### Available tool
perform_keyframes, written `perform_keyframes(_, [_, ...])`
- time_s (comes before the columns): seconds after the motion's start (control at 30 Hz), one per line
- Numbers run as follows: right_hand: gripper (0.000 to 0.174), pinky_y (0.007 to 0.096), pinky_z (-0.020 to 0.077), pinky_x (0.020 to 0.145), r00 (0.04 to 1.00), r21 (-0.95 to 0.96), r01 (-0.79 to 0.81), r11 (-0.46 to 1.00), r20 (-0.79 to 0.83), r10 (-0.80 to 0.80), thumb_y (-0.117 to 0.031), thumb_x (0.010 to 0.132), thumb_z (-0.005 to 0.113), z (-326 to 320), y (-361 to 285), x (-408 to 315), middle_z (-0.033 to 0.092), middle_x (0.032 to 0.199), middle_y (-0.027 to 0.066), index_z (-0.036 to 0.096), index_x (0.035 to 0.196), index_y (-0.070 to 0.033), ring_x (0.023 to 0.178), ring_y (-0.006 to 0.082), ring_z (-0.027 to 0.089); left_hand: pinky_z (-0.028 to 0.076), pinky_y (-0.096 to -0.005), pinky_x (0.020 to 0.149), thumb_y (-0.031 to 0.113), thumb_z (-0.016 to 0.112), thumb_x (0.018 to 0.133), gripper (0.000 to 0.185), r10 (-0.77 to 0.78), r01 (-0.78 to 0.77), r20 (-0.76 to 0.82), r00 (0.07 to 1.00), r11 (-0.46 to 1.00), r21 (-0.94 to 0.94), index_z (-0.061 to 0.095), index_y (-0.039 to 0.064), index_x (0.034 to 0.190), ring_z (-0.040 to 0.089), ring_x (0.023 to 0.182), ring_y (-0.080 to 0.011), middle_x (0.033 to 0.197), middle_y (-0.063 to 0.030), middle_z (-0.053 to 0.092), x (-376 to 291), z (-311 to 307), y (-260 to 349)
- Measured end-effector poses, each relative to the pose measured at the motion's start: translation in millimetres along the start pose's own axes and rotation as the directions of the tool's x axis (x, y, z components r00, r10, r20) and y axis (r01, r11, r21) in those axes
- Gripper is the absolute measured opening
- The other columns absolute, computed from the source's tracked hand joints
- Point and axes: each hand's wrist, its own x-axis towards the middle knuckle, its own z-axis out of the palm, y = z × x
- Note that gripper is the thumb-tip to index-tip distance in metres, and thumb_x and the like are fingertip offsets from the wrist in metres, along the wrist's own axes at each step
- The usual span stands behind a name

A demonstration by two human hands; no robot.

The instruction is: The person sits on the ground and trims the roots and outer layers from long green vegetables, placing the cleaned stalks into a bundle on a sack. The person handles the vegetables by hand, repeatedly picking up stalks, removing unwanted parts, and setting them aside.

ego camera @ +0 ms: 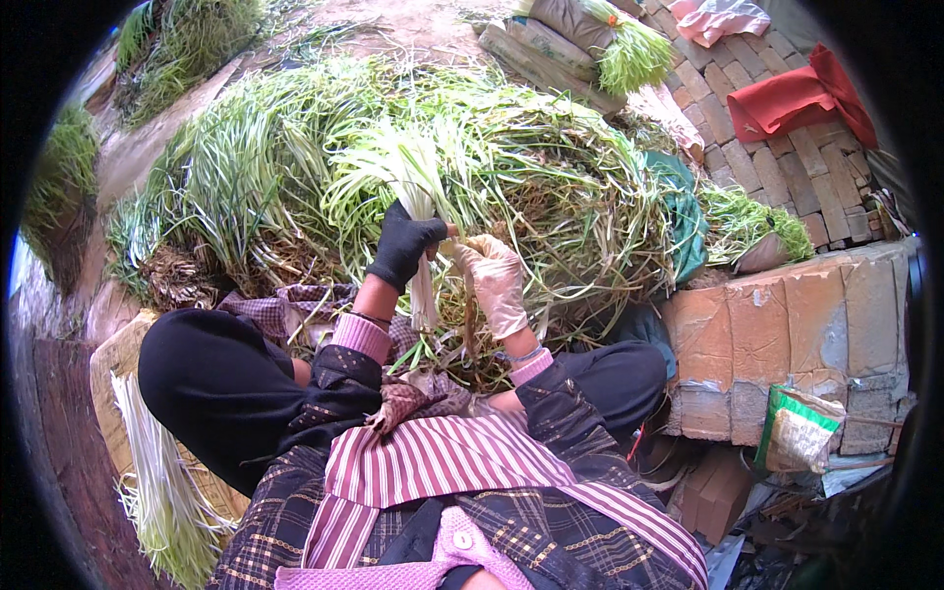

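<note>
My left hand (404, 245), in a black glove with bare fingertips, grips a bunch of pale chive-like greens (414, 173). The leafy ends fan out above the fist and the white stalks (422, 295) hang below it. Close on its right, my right hand (493, 279) wears a thin cream glove. Its thumb and fingers pinch together at a thin strand (470, 317) beside the bunch; the fingertips partly hide the grip. A large heap of the same greens (295, 140) lies before me, with brownish roots and withered leaves among it.
Trimmed white-stalked greens (158, 472) lie on a board at my left. To my right are a brick ledge (782, 317) and a green-and-white packet (800, 429). Farther off are bundled greens (634, 55), a red cloth (785, 103) and brick paving (804, 169).
</note>
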Motion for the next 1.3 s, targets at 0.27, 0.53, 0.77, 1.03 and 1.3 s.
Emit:
perform_keyframes(0.27, [0.015, 0.0261, 0.0447, 0.053, 0.831, -0.218, -0.357, 0.908, 0.371, 0.415, -0.017, 0.086, 0.056, -27.1, 78.8, -27.3, 0.063, 0.067, 0.0042, 0.065, 0.077, -0.009, 0.056, 0.0119, 0.054, 0.034, -0.0249, 0.035, -0.001, 0.072, 0.058, 0.017, 0.026, -0.026, -0.018, 0.999, 0.999, 0.02, 0.058, 0.002, 0.067, 0.046, 0.035, -0.0129, 0.048, -0.0038, 0.052, 5.4, -19.2, 2.9])
perform_keyframes(0.53, [0.03, 0.0267, 0.0453, 0.083, 0.989, -0.342, 0.039, 0.939, 0.146, 0.012, -0.021, 0.087, 0.061, -52.0, 47.2, -14.6, 0.063, 0.103, 0.0088, 0.059, 0.111, -0.002, 0.094, 0.014, 0.058, 0.036, -0.0245, 0.036, 0.0, 0.062, 0.069, 0.007, -0.036, 0.037, 0.007, 0.999, 0.986, -0.165, 0.063, -0.006, 0.073, 0.044, 0.037, -0.0106, 0.062, -0.0114, 0.063, 8.1, -29.9, 8.2])
perform_keyframes(0.77, [0.027, 0.0221, 0.0435, 0.056, 0.895, -0.034, -0.153, 0.988, 0.419, 0.153, -0.027, 0.094, 0.051, -1.1, 5.3, -35.7, 0.061, 0.073, 0.0044, 0.062, 0.094, -0.003, 0.061, 0.0088, 0.055, 0.036, -0.0246, 0.038, 0.004, 0.059, 0.073, 0.01, -0.052, 0.051, -0.004, 0.999, 0.989, -0.139, 0.061, -0.005, 0.075, 0.043, 0.038, -0.0111, 0.066, -0.0135, 0.064, 8.8, -32.2, 2.4])
perform_keyframes(1.03, [0.028, 0.0241, 0.0389, 0.051, 0.962, -0.036, 0.136, 0.99, 0.242, -0.124, -0.022, 0.095, 0.047, -10.5, 19.5, -26.8, 0.055, 0.064, 0.0022, 0.06, 0.084, 0.0, 0.055, 0.0089, 0.05, 0.037, -0.0217, 0.036, 0.011, 0.063, 0.08, 0.021, -0.122, 0.193, 0.221, 0.968, 0.922, -0.336, 0.057, 0.002, 0.099, 0.048, 0.04, -0.0105, 0.076, -0.0131, 0.066, 3.7, -8.0, -8.9])
perform_keyframes(1.3, [0.025, 0.0254, 0.0401, 0.053, 0.948, 0.09, 0.061, 0.994, 0.305, -0.086, -0.016, 0.095, 0.042, -4.6, 11.9, -41.5, 0.052, 0.066, 0.0033, 0.053, 0.076, -0.003, 0.057, 0.0091, 0.049, 0.032, -0.0217, 0.034, 0.01, 0.063, 0.08, 0.015, -0.234, 0.251, 0.094, 0.968, 0.937, -0.245, 0.055, 0.006, 0.093, 0.044, 0.04, -0.0086, 0.059, -0.0011, 0.054, -1.5, 2.5, -6.8])
